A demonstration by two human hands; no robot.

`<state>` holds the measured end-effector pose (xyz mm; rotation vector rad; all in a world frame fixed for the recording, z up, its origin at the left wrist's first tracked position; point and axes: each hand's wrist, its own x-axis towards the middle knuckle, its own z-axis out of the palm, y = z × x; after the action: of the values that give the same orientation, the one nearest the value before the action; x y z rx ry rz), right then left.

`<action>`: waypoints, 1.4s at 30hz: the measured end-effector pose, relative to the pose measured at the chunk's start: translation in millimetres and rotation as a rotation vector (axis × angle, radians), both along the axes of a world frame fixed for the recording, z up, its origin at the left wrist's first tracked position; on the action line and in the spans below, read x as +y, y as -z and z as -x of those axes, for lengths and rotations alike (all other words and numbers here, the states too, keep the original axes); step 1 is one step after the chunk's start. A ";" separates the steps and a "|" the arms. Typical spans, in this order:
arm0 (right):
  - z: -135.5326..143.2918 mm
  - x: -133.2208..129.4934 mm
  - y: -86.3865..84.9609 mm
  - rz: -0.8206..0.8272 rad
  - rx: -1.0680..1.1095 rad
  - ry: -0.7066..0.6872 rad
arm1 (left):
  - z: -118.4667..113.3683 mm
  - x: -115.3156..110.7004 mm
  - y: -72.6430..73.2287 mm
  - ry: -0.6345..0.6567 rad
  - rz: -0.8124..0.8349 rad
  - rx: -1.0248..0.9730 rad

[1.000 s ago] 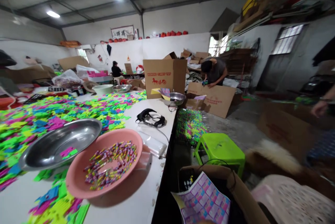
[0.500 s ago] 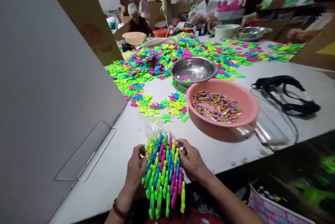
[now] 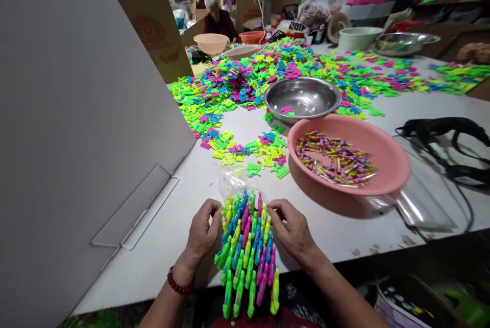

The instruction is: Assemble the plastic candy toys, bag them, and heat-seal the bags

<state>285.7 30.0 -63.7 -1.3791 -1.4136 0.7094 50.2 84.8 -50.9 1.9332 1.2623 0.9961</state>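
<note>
At the near table edge, several rows of bright plastic toy pieces (image 3: 248, 256) in green, blue, pink and yellow stand packed together. A clear plastic bag (image 3: 237, 179) shows at their far end. My left hand (image 3: 202, 228) is at the left side of the pieces, thumb and forefinger closed on the bag's edge. On the right side, my right hand (image 3: 293, 231) pinches the opposite edge in the same way. How far the bag reaches around the pieces is hard to see.
A pink basin (image 3: 390, 151) of small, colourful wrapped sticks stands at right, with a steel bowl (image 3: 302, 98) behind it. Loose toy pieces (image 3: 245, 75) heap across the table. A grey panel (image 3: 95, 113) rises at left. Black straps (image 3: 444, 129) lie far right. People work behind.
The view has shifted left, so the surroundings appear further right. Both hands stay at the sides of the packed pieces, with the fingertips closed at the bag's edges.
</note>
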 end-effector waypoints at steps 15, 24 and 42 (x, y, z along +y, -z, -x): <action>-8.0 24.2 -25.7 -0.206 -0.335 -0.118 | -10.8 15.0 -11.1 -0.033 0.088 0.160; -9.4 27.2 -35.8 -0.162 -0.513 -0.163 | 5.6 20.0 -8.5 0.217 -0.229 0.290; -1.2 14.0 -38.3 -0.306 -0.594 -0.202 | 5.2 15.1 -19.0 0.224 -0.163 0.235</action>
<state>286.9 44.0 -25.4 -1.2613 -2.0527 0.1846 44.9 100.0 -31.9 2.3147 1.0833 0.7962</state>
